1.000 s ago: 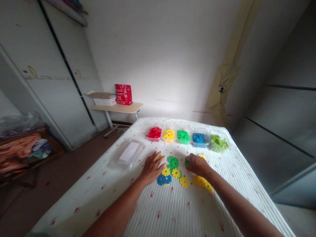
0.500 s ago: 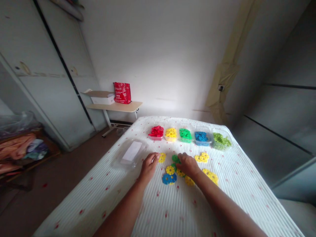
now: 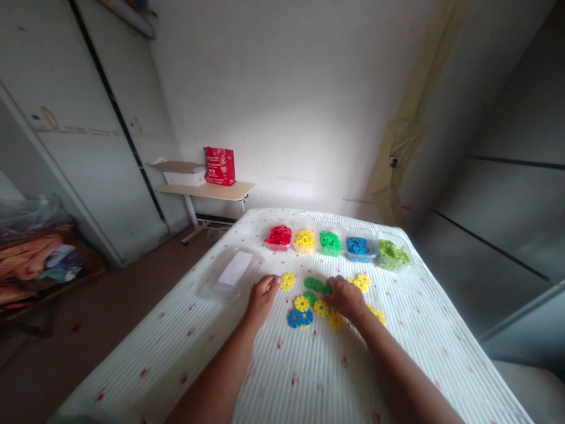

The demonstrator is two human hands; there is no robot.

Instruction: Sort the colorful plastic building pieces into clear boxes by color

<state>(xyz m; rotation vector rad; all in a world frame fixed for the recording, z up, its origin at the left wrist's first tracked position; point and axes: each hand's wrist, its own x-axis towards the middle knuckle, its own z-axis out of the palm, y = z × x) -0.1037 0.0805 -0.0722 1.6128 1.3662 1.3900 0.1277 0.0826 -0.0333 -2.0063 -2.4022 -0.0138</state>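
Observation:
My left hand (image 3: pixel 263 294) has its fingers curled together, fingertips at the left edge of a yellow notched plastic disc (image 3: pixel 288 281); whether anything is pinched in them is hidden. My right hand (image 3: pixel 348 297) closes on a green notched disc (image 3: pixel 327 289) at the right end of a short green row (image 3: pixel 312 284). Below that row are another green disc (image 3: pixel 310 297), yellow discs (image 3: pixel 302 303) and blue discs (image 3: pixel 294 319), some overlapping. More yellow discs lie behind the right hand (image 3: pixel 364 281) and partly under its wrist (image 3: pixel 378 315).
Along the far side of the table stand clear tubs of red (image 3: pixel 279 235), yellow (image 3: pixel 304 238), green (image 3: pixel 329 241), blue (image 3: pixel 358 246) and light green pieces (image 3: pixel 392 253). A clear plastic lid (image 3: pixel 225 294) with white paper lies left. Beyond is a side table (image 3: pixel 238 189) bearing a red bag (image 3: pixel 219 166).
My right hand has shifted slightly right, uncovering more of the green row. The left hand has drawn back a little to the left. The view has turned slightly.

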